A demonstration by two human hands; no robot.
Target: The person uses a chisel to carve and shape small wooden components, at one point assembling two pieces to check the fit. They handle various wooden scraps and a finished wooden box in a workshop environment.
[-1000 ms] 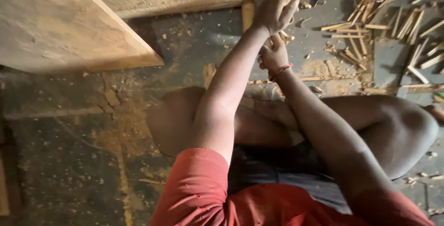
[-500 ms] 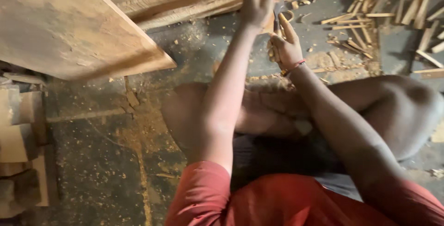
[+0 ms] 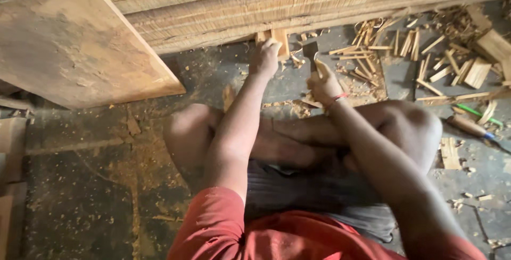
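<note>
I sit cross-legged on a dusty floor. My left hand [image 3: 264,55] reaches forward and grips a small upright wooden block [image 3: 282,40] that stands against the long ribbed timber [image 3: 319,4]. Just to the right of it, my right hand [image 3: 322,81], with a red thread at the wrist, is closed on a short chisel-like tool [image 3: 311,51] whose flat metal blade points up beside the block. Whether the blade touches the block I cannot tell.
A broad wooden board [image 3: 80,52] leans at the upper left. Several split wood slivers [image 3: 404,52] and offcuts [image 3: 492,47] litter the floor at the right. A green-handled tool [image 3: 476,112] and a wooden-handled tool [image 3: 468,126] lie beside my right knee. Wood pieces [image 3: 10,148] sit at the left edge.
The view has tilted up, so both hands now sit lower in the frame. The block and the tool's blade have come into sight; the hands stay close together at the timber.
</note>
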